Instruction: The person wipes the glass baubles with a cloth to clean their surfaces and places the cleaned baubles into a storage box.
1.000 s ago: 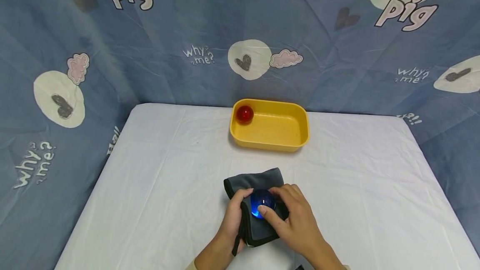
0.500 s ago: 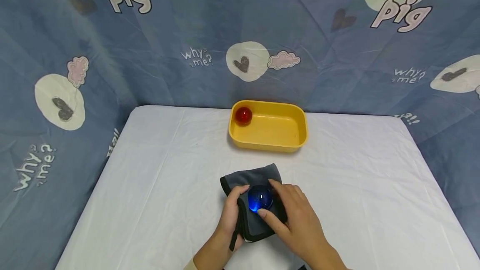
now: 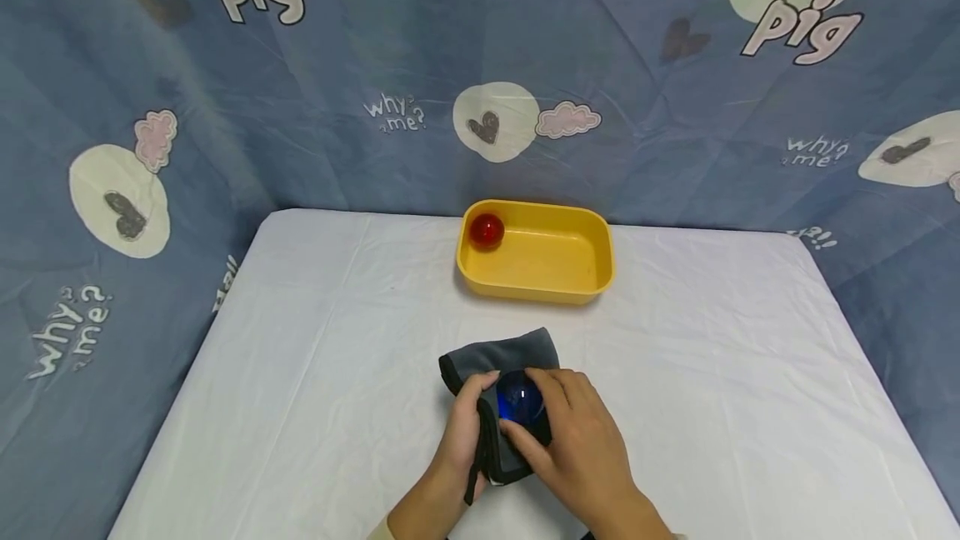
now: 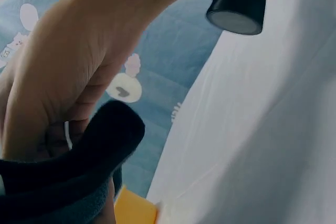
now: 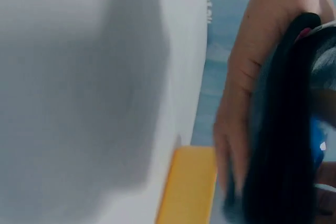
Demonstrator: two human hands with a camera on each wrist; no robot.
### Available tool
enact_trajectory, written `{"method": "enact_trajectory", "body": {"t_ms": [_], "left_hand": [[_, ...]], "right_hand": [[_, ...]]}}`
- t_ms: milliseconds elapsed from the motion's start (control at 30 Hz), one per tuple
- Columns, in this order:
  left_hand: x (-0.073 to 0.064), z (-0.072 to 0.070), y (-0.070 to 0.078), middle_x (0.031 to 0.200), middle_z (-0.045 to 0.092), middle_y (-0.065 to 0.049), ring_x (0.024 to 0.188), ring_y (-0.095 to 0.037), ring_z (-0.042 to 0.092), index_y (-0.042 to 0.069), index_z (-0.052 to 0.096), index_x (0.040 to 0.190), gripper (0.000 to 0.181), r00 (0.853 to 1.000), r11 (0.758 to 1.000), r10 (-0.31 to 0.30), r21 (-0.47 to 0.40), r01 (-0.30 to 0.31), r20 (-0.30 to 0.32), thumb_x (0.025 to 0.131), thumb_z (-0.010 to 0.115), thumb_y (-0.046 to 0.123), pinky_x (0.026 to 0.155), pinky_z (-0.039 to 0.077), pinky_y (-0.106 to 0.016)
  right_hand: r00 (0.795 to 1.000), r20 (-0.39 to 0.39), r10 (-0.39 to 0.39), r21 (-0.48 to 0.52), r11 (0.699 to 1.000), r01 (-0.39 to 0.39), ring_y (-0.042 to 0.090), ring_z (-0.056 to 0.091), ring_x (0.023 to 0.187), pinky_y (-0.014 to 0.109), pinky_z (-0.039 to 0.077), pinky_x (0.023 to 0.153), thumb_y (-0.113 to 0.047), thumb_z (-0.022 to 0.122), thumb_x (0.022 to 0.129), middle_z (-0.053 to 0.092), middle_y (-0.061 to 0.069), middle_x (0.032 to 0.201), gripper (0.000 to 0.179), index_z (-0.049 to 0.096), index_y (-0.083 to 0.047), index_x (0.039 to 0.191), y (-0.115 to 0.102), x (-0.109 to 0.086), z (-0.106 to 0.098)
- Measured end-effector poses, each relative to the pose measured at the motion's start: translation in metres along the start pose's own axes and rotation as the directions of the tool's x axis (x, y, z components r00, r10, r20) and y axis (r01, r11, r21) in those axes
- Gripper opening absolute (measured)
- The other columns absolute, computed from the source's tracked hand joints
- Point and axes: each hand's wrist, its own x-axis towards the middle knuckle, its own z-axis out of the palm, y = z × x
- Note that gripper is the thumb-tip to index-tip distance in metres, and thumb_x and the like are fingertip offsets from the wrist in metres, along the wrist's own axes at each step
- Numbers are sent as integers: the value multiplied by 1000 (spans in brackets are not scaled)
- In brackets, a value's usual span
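Note:
A clear blue ball (image 3: 517,397) sits on a folded dark grey cloth (image 3: 510,351) with black edging. With its thumb along the near side and fingers over the far right side, my right hand (image 3: 581,444) grips the ball. My left hand (image 3: 457,433) holds the cloth from the left, its thumb on top beside the ball and its other fingers underneath. In the left wrist view a thick dark fold of the cloth (image 4: 113,129) hides much of the left fingers. Only a sliver of the blue ball (image 5: 317,140) shows behind the cloth in the right wrist view.
A yellow tray (image 3: 536,291) stands at the far edge of the white-covered table (image 3: 360,332). Inside its left end lies a red ball (image 3: 487,231). Blue printed fabric (image 3: 330,148) hangs behind the table and along both sides.
Both hands, the cloth and the blue ball shifted slightly away and to the left, mostly in the first half second. Since then the right hand has moved left, closer round the ball.

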Motion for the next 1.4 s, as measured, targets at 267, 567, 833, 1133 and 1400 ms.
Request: {"method": "enact_trajectory", "body": {"t_ms": [267, 567, 833, 1133, 1400], "left_hand": [[-2, 3, 1, 134, 57, -12, 111, -18, 63, 6, 37, 150, 66, 1000, 1000, -8, -24, 8, -3, 101, 43, 50, 96, 54, -34], [1, 4, -3, 136, 56, -11, 113, -19, 62, 6, 35, 151, 66, 1000, 998, 2, -56, -3, -6, 102, 42, 49, 97, 54, -34], [3, 5, -3, 135, 56, -10, 112, -17, 62, 9, 37, 151, 63, 1000, 999, -2, -34, 3, 26, 103, 42, 48, 98, 53, -35], [3, 6, -2, 123, 61, -8, 103, -16, 64, 6, 42, 144, 62, 1000, 1000, -17, -8, 17, -7, 101, 44, 50, 88, 56, -31], [4, 5, -3, 111, 64, -4, 98, -13, 65, 6, 49, 133, 52, 999, 999, -18, -47, 16, -41, 100, 45, 46, 85, 55, -28]], "right_hand": [[995, -27, 92, 119, 989, -88, 16, 57, 95, 33, 49, 84, -42, 78, 94, 72, 0, 105, 45, 69, -7, 120, 0, -2, 2], [984, 17, 175, 97, 980, -176, 11, 51, 100, 33, 51, 83, -43, 80, 92, 62, -5, 106, 43, 74, -9, 117, 2, -1, 0], [952, 302, 52, -14, 999, -51, 15, 58, 107, 41, 55, 92, -47, 83, 88, 63, 0, 125, 68, 62, -19, 147, 5, 15, -29], [962, 272, 35, -11, 999, -33, 16, 62, 100, 37, 58, 85, -37, 90, 83, 66, 3, 112, 58, 70, -5, 128, 0, 21, -25], [980, 63, 187, -18, 982, -186, 11, 58, 68, 26, 52, 56, -48, 85, 85, 61, 1, 84, 50, 62, -6, 98, -1, 10, 1]]}}
